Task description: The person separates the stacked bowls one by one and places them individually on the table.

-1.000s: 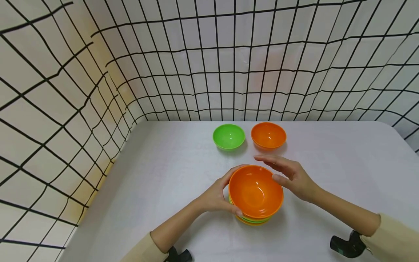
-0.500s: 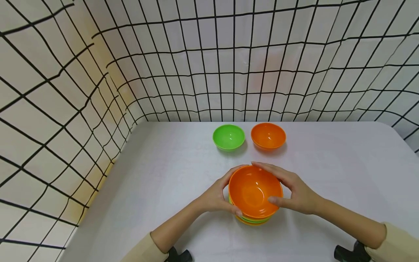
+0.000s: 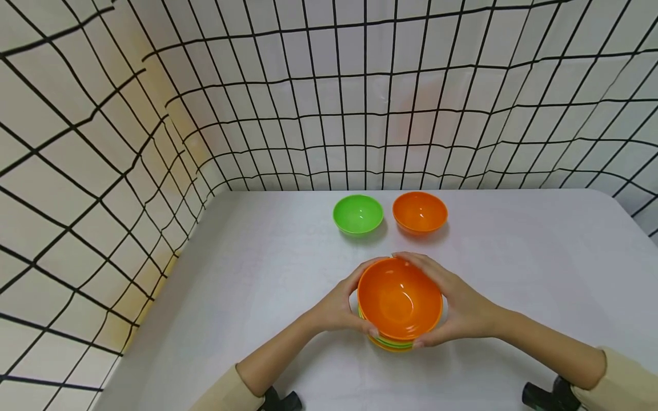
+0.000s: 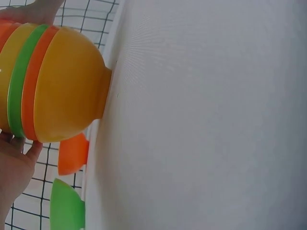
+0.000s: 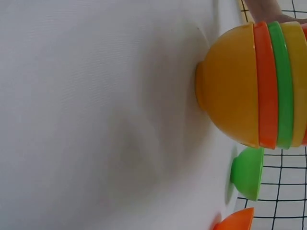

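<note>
A stack of several nested bowls [image 3: 401, 299] stands near the middle of the white table, with an orange one on top. The side views show its layers of orange, yellow and green over a yellow-orange bottom bowl [image 4: 72, 86]. My left hand [image 3: 339, 305] grips the stack's left side, thumb at the near side and fingers round the far side. From the right, my right hand [image 3: 462, 308] holds it the same way, its thumb outside the near rim. Behind the stack are a green bowl [image 3: 358, 214] and an orange bowl [image 3: 420, 212], side by side and apart.
A white cloth covers the table [image 3: 257, 257]. Black wire grid [image 3: 354, 103] over pale sheeting rises along the back and left edges. Black wrist devices [image 3: 552, 395] sit below both forearms, by the beige sleeves.
My right hand has closed in on the stack's right side. Its thumb has moved from over the top bowl down to the outer near side. The left hand has kept its hold.
</note>
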The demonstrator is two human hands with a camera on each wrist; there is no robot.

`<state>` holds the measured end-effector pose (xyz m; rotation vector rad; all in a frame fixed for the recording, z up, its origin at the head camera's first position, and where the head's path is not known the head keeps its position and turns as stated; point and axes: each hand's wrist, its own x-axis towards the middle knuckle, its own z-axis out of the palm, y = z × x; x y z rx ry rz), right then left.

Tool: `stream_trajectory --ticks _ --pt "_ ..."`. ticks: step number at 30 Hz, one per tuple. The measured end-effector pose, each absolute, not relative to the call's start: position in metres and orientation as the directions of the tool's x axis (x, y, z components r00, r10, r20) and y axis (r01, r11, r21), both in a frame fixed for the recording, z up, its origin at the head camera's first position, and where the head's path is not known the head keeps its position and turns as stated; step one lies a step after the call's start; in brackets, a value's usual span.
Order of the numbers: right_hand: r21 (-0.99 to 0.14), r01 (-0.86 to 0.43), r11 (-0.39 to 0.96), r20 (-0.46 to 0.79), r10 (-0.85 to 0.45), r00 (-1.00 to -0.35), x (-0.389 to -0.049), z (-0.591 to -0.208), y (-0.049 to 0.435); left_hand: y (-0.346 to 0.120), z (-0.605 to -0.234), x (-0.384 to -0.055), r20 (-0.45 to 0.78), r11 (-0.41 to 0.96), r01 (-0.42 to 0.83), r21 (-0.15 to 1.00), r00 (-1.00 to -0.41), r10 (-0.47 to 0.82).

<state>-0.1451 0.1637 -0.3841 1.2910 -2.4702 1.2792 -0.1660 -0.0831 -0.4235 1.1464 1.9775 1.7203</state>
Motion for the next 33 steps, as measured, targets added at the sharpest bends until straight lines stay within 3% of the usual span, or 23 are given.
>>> stream_trajectory --ticks 17,33 --pt "-0.714 -0.580 0.392 0.228 -0.654 -0.722 -0.143 -0.378 0.164 -0.082 -0.423 -0.165 0.271 -0.011 0.381 0.924 -0.636 0.722" --pt "-0.705 -0.619 0.347 0.312 -0.633 -0.709 -0.143 -0.383 0.162 -0.079 -0.393 -0.150 0.204 0.045 0.335 0.941 -0.668 0.716"
